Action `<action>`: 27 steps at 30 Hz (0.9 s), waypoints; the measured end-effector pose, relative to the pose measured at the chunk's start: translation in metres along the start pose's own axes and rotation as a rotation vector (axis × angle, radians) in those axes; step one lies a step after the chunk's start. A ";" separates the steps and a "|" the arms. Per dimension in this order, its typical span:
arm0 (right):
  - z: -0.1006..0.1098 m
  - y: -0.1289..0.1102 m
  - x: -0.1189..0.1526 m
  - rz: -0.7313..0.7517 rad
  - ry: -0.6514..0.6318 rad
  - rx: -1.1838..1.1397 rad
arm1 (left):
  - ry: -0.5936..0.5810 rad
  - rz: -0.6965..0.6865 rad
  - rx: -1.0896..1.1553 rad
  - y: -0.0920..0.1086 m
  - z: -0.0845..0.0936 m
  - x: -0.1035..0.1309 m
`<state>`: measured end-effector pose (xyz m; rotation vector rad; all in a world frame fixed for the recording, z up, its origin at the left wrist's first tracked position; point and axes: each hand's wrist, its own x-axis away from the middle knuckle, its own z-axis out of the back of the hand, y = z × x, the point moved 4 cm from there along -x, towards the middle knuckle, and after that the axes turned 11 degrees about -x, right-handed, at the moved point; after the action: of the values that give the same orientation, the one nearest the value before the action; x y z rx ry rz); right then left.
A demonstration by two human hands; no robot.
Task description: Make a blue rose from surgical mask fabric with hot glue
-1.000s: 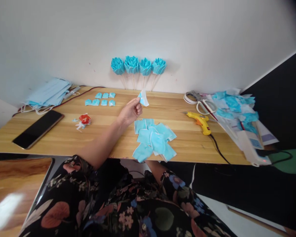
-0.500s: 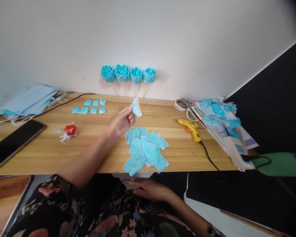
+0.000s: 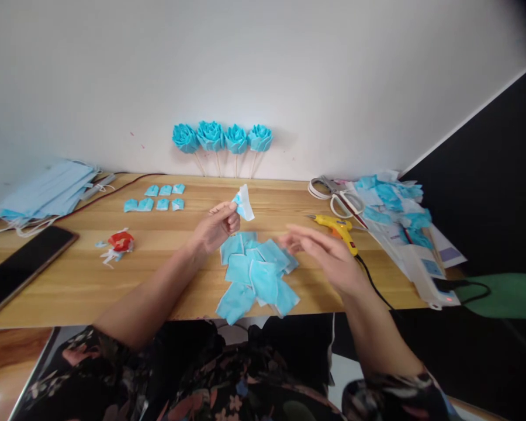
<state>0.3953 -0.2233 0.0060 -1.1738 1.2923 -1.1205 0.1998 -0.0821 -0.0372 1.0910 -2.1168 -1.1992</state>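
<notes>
My left hand (image 3: 217, 225) pinches a folded blue-and-white fabric piece (image 3: 245, 203) between thumb and fingers, held up above the table. My right hand (image 3: 322, 251) hovers with its fingers stretched toward the left and slightly blurred; nothing shows in it. Below and between both hands lies a loose pile of blue fabric squares (image 3: 263, 278). Just beyond my right hand rests a yellow hot glue gun (image 3: 339, 227), partly covered by the hand. Several small folded blue petals (image 3: 145, 204) lie in two rows at the back left.
Several blue fabric roses on sticks (image 3: 211, 137) lean against the wall. Face masks (image 3: 48, 190), a phone (image 3: 26, 266) and a red-and-white scrap (image 3: 121, 240) are on the left. Scissors (image 3: 346, 203), blue scraps (image 3: 390, 196) and a power strip (image 3: 425, 280) are on the right.
My right hand has risen from my lap to above the table, beside the pile and glue gun. My left hand still holds the folded piece, which has tilted slightly.
</notes>
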 end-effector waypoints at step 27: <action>-0.028 0.062 -0.103 0.004 -0.047 -0.359 | 0.139 0.018 -0.439 -0.006 0.002 0.000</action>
<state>0.3647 -0.1145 -0.0444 -1.4483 1.4986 -0.8733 0.2003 -0.0832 -0.0435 0.9207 -1.6479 -1.4452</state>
